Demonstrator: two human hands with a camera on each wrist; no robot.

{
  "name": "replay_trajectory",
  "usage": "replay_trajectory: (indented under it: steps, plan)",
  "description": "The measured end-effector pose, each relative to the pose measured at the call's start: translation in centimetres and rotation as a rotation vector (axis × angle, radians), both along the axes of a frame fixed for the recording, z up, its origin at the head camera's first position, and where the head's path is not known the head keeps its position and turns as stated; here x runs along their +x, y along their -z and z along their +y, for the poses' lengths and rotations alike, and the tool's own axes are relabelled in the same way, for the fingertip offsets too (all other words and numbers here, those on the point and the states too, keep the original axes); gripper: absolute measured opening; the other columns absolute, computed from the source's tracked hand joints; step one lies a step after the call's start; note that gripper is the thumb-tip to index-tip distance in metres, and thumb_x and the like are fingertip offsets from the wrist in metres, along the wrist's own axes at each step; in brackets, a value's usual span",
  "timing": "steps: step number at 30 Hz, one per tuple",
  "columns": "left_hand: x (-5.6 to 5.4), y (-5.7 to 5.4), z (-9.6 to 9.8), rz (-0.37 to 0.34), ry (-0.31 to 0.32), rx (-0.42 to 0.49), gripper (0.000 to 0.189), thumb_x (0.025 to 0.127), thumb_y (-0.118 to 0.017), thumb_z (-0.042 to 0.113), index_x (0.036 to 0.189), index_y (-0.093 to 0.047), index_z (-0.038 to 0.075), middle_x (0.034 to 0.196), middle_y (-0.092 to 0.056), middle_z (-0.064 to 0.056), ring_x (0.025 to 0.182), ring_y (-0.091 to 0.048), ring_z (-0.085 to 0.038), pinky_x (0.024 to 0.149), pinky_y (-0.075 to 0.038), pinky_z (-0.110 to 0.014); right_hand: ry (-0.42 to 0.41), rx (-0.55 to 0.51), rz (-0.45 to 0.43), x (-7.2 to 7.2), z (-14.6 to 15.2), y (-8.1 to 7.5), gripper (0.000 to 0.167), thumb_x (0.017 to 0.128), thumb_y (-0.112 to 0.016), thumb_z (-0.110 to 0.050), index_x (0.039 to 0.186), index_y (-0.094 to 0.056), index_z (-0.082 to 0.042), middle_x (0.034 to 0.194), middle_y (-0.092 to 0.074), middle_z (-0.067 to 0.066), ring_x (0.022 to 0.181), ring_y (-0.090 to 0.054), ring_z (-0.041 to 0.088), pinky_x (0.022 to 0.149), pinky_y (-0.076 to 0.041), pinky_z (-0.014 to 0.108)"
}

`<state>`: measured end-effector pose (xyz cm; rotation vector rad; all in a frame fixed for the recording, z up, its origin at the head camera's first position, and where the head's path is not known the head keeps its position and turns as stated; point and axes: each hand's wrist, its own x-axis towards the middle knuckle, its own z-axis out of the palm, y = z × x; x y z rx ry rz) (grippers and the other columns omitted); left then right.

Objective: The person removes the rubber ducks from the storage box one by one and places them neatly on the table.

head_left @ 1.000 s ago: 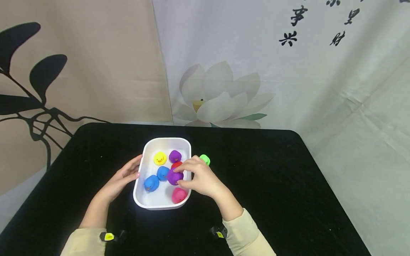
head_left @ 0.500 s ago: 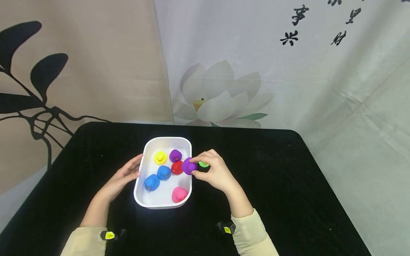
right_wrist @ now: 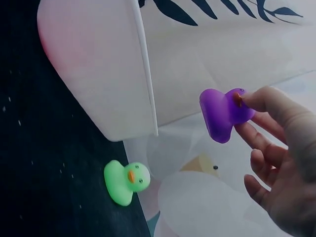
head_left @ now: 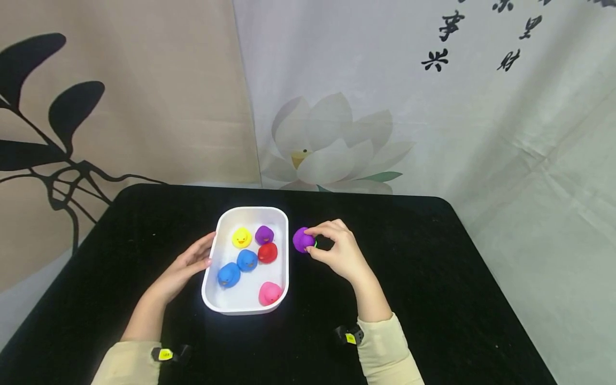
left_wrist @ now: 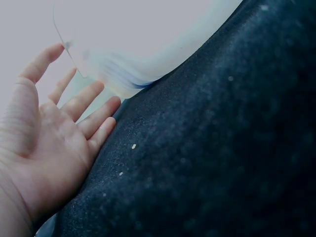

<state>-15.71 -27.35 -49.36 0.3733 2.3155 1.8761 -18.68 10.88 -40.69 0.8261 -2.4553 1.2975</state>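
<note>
Between thumb and fingertips, my right hand (head_left: pixel 340 252) pinches a purple rubber duck (head_left: pixel 301 240), held just beyond the right side of a white plastic tub (head_left: pixel 240 300). The right wrist view shows this duck raised, with a green rubber duck (right_wrist: pixel 118 181) standing lower on the black cloth beside the tub. My left hand (head_left: pixel 185 268) rests its extended fingers and thumb against the tub's left wall. Inside the tub lie a yellow duck (head_left: pixel 241 238), another purple duck (head_left: pixel 264 235), a red duck (head_left: pixel 267 253), two blue ducks (head_left: pixel 229 275) and a pink duck (head_left: pixel 270 294).
A black cloth (head_left: pixel 409 299) covers the table under the tub. Behind its far edge hangs a printed fabric backdrop (head_left: pixel 346 64) with a lotus, leaves and writing.
My right hand has lifted the purple duck from inside the tub, over its right rim, and out to the right, uncovering the red duck. My left hand stays at the tub's left side.
</note>
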Motion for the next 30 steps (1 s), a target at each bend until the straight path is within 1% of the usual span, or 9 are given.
replay_trajectory:
  steps: [6,9,13,20,25,30]
  plan:
    - [0.0,-0.1,0.1,-0.009,-0.007,-0.006,0.062,0.096,-0.053,0.018,0.151,-0.025,0.015,0.154,-0.027,-0.014,0.136,-0.030,-0.042,0.101,-0.025,-0.065,0.034,-0.012,-0.029,-0.5,1.1,0.2,0.027,0.077,-0.079,-0.011,0.103,-0.073,-0.014,0.098,-0.067,-0.010,0.095,-0.048,0.012,0.082,-0.048,0.047]
    - [0.1,-0.2,0.1,-0.012,-0.012,-0.012,0.062,0.096,-0.053,0.019,0.151,-0.025,0.015,0.154,-0.027,-0.014,0.136,-0.030,-0.042,0.101,-0.025,-0.065,0.043,-0.015,-0.043,-0.7,1.6,0.4,0.027,0.077,-0.079,-0.009,0.103,-0.073,-0.013,0.099,-0.068,-0.007,0.096,-0.049,0.015,0.082,-0.046,0.049]
    - [0.1,-0.2,0.1,-0.009,-0.010,-0.012,0.062,0.096,-0.053,0.018,0.151,-0.025,0.015,0.154,-0.028,-0.015,0.136,-0.030,-0.042,0.101,-0.026,-0.065,0.061,-0.014,-0.057,-1.1,2.3,0.7,0.027,0.077,-0.079,-0.009,0.104,-0.073,-0.012,0.100,-0.068,-0.005,0.097,-0.049,0.018,0.082,-0.044,0.050]
    - [0.0,-0.1,0.1,0.004,-0.003,-0.003,0.062,0.096,-0.053,0.016,0.151,-0.025,0.014,0.153,-0.028,-0.015,0.135,-0.031,-0.042,0.101,-0.026,-0.064,0.093,0.003,-0.079,-1.7,3.2,1.5,0.027,0.078,-0.078,-0.010,0.104,-0.073,-0.012,0.101,-0.067,-0.004,0.098,-0.048,0.018,0.084,-0.044,0.049]
    - [0.0,-0.1,0.1,0.003,-0.007,-0.008,0.062,0.096,-0.053,0.017,0.151,-0.026,0.014,0.153,-0.028,-0.015,0.135,-0.031,-0.042,0.100,-0.026,-0.065,0.104,0.010,-0.082,-2.1,3.6,2.2,0.026,0.078,-0.078,-0.009,0.104,-0.073,-0.011,0.101,-0.067,-0.002,0.099,-0.050,0.026,0.084,-0.044,0.050]
    - [0.1,0.0,0.1,-0.002,-0.010,-0.007,0.062,0.096,-0.054,0.017,0.151,-0.026,0.015,0.153,-0.028,-0.014,0.135,-0.031,-0.042,0.101,-0.025,-0.065,0.113,0.011,-0.083,-2.4,3.9,2.8,0.026,0.078,-0.078,-0.008,0.103,-0.073,-0.010,0.097,-0.068,-0.001,0.098,-0.051,0.030,0.083,-0.044,0.051]
